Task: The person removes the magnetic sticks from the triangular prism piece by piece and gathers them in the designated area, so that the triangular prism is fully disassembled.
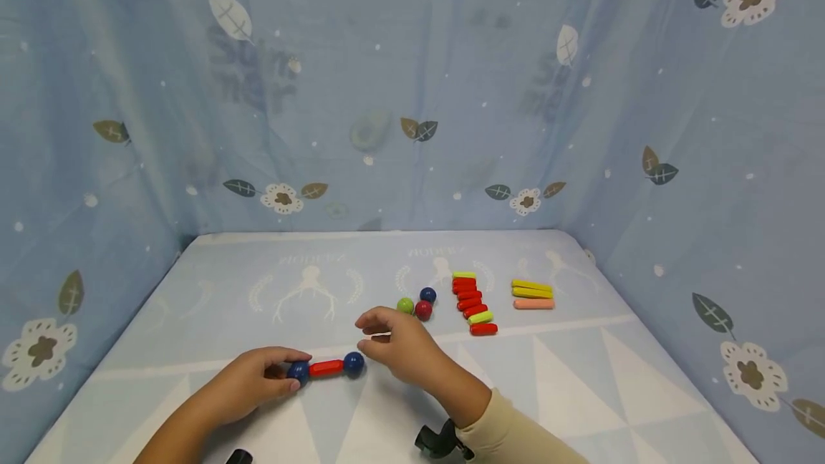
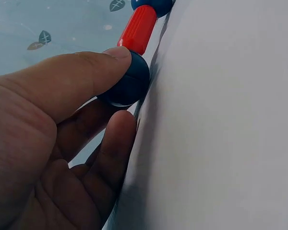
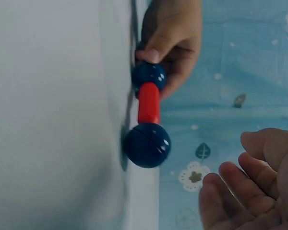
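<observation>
My left hand pinches a dark blue ball between thumb and fingers. A red rod joins that ball to a second dark blue ball, and the piece lies sideways low over the table. In the left wrist view the thumb presses on the near ball, right beside the rod's end. My right hand hovers just right of the far ball, holding nothing. Its fingers are loosely bent and stand apart from the ball in the right wrist view, where the far ball shows whole.
Behind my right hand sit a green ball, a red ball and a blue ball. A column of red rods with some yellow-green ones lies right of them. Farther right are yellow rods and a salmon rod. Patterned curtains surround the table.
</observation>
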`<state>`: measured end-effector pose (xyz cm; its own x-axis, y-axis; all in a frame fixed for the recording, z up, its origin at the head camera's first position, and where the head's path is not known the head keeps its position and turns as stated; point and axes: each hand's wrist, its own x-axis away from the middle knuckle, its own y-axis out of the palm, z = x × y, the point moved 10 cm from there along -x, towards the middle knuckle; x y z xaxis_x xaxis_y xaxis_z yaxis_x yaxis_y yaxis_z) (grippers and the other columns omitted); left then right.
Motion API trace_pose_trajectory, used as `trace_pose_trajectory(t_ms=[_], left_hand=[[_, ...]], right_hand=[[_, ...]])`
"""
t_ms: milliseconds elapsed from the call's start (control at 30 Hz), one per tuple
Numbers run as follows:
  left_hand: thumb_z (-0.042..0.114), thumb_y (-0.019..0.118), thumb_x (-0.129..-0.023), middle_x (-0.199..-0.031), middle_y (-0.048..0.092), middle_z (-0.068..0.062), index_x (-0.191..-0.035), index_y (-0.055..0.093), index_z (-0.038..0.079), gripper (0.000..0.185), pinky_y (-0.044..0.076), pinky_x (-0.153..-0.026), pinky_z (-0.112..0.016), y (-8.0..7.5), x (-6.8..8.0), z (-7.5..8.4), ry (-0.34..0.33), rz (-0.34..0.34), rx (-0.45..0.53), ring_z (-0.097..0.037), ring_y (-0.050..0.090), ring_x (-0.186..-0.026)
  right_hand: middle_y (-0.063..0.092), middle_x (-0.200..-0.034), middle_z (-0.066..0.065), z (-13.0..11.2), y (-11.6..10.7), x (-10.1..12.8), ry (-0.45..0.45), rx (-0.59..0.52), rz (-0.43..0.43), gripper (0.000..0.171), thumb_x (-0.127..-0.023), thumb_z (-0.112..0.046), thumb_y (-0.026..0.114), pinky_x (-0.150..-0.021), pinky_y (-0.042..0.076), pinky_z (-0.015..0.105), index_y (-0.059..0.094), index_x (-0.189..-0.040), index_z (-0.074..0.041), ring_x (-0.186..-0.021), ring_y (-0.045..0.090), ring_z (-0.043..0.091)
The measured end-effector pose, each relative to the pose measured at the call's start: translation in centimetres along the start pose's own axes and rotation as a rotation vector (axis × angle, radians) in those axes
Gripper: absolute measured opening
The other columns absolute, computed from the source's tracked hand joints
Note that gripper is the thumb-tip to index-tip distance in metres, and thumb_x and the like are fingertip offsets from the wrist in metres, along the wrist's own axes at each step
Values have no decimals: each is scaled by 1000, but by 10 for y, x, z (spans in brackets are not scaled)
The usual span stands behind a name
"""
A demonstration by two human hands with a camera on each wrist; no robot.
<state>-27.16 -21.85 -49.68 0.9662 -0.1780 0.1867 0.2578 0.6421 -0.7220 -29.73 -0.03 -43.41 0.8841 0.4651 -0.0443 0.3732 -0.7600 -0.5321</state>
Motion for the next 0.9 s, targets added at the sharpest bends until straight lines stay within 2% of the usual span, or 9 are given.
trace_pose_trajectory(t_ms=[100,200,333,467,600,900], left_hand=[[45,78,-75,-101,64,7,-113,67,37,40,46,-80,-38,-1,1,5,56,-16,18,-13,55,-85],[46,77,-76,-100,65,6,-114,67,34,41,47,-79,-37,0,2,7,99,-39,37,-13,57,-85],[46,77,-75,-100,66,6,-114,67,33,42,48,-78,-36,2,3,7,100,-60,62,-12,59,-87],[46,77,-75,-103,66,5,-114,67,33,42,49,-79,-37,3,4,6,97,-59,67,-12,60,-88],[46,77,-76,-105,66,5,-115,67,32,42,49,-82,-39,3,4,7,102,-59,62,-12,60,-90],[46,77,-76,-103,66,6,-114,67,31,42,49,-81,-37,5,4,10,116,-61,61,-12,60,-89]], right_hand=[[61,-118,-19,3,14,-1,11,85,-53,29,-85,-34,72,-93,50,37,62,-112,-39,-115,60,18],[59,-122,-20,6,29,-2,-8,193,-118,34,-84,-36,74,-93,49,37,61,-116,-40,-115,58,15],[58,-122,-18,9,44,-2,-60,304,-210,39,-83,-32,75,-95,47,33,60,-119,-40,-109,55,5],[57,-120,-22,12,51,0,-95,378,-266,39,-84,-29,74,-98,44,30,60,-118,-41,-107,51,-2],[58,-113,-23,13,51,1,-98,383,-287,33,-85,-28,73,-96,44,28,63,-113,-42,-101,51,-2],[61,-99,-22,14,49,0,-121,310,-286,23,-86,-32,71,-78,42,21,67,-106,-44,-87,53,1]])
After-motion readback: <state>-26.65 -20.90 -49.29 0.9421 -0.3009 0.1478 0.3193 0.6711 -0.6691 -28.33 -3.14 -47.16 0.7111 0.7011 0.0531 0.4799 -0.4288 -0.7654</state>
